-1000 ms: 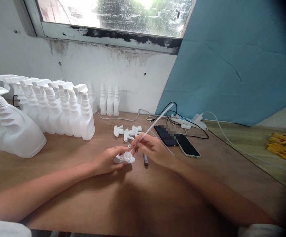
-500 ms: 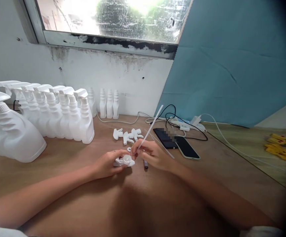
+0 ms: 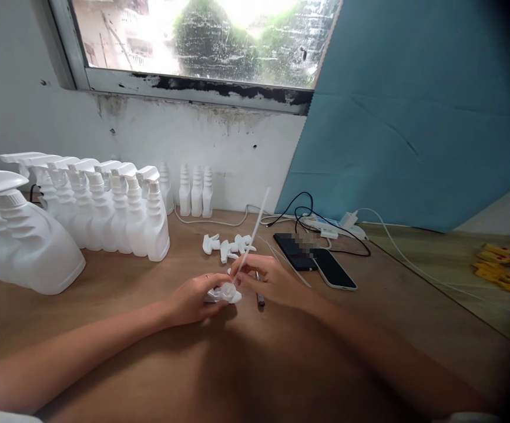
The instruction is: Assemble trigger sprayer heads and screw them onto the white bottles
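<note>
My left hand (image 3: pixel 193 298) is closed round a white trigger sprayer head (image 3: pixel 225 292) resting on the wooden table (image 3: pixel 255 364). My right hand (image 3: pixel 269 279) pinches a thin translucent dip tube (image 3: pixel 255 226) near its lower end. The tube's lower tip meets the sprayer head, and the tube rises steeply up and to the right. A dark pen-like object (image 3: pixel 259 297) lies just under my right hand.
A row of white spray bottles (image 3: pixel 105 205) stands at the left, with small capless bottles (image 3: pixel 195 191) by the wall. Loose sprayer heads (image 3: pixel 226 245) lie behind my hands. Two phones (image 3: pixel 314 258), cables and a charger (image 3: pixel 347 223) lie right. Yellow parts (image 3: pixel 499 267) lie far right.
The tube has swung from a low slant to the right into a steeper, more upright angle. Both hands stay together on the sprayer head. The camera has tilted slightly upward.
</note>
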Demonstrator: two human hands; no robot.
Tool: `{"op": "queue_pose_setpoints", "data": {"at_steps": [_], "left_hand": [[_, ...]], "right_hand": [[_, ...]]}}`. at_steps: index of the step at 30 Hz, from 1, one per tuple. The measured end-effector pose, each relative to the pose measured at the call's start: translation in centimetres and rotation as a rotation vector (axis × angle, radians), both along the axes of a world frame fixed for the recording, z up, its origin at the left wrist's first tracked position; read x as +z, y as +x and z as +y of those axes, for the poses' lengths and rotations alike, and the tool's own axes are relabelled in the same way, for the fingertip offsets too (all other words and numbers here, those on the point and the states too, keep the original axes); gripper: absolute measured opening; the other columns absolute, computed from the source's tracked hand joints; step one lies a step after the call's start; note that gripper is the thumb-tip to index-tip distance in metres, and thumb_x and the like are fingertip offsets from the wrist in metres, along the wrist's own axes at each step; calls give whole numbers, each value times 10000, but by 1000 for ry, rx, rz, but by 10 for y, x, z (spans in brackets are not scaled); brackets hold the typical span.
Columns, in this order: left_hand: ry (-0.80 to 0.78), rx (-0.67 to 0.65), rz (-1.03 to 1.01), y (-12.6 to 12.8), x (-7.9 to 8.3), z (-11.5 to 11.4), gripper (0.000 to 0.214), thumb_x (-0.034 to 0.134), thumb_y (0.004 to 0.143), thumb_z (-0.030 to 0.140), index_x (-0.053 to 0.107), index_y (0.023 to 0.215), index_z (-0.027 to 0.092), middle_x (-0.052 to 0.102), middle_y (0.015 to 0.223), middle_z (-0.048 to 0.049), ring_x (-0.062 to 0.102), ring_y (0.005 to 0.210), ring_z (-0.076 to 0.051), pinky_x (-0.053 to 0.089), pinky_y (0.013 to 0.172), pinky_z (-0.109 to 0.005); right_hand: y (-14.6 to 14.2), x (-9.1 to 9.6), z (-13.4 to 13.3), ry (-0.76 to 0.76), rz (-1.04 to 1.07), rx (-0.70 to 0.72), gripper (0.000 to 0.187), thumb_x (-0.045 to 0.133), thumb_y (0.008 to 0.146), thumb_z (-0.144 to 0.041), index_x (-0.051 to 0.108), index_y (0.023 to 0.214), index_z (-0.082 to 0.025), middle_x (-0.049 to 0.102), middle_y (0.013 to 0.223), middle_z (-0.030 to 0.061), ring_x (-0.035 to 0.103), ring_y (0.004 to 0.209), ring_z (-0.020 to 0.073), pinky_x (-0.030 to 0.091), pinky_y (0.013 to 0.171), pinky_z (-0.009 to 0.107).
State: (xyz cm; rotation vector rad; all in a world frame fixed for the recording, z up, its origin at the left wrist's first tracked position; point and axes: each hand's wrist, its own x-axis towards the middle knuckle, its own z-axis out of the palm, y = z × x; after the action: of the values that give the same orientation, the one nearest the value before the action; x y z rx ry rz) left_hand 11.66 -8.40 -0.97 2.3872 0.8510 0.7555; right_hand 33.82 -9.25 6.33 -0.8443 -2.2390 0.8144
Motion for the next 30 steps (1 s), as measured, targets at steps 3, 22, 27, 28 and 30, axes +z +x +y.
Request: {"op": "queue_pose_setpoints", "data": {"at_steps": [3,22,27,28,30], "left_hand": [[6,-6,1,0,-2,1,443,578,828,309,499,1252,209,640,1142,-73,621,946,-177,486,852,-283],[39,-26,-3,2,-2,4,347,574,847,317,565,1170,188,672,1032,-60,610,904,-182,467,824,-271],[53,-29,-12,3,0,3,289,566,849,308,592,1109,185,675,1011,-53,616,887,-176,468,809,-262],[51,-26,-16,3,1,2,292,573,843,301,593,1110,183,676,1008,-51,617,884,-175,469,801,-259],[39,-19,-26,3,2,2,302,578,836,286,593,1120,183,678,997,-47,618,872,-170,468,783,-252]], "right_hand": [[-3,-5,2,93,-60,-28,126,556,875,-258,622,863,-152,603,800,22,512,647,88,435,607,209],[-15,-45,6,193,66,-41,257,456,938,-264,609,754,-170,568,775,45,520,709,134,427,653,256],[-16,-49,6,214,73,-73,279,465,934,-251,643,738,-162,527,749,39,498,691,124,410,637,249],[-16,-49,6,217,68,-69,276,468,931,-248,649,740,-162,524,749,40,500,697,125,412,642,250],[-14,-46,8,218,46,-46,261,479,923,-241,657,748,-164,532,756,42,512,721,130,424,665,253]]}}
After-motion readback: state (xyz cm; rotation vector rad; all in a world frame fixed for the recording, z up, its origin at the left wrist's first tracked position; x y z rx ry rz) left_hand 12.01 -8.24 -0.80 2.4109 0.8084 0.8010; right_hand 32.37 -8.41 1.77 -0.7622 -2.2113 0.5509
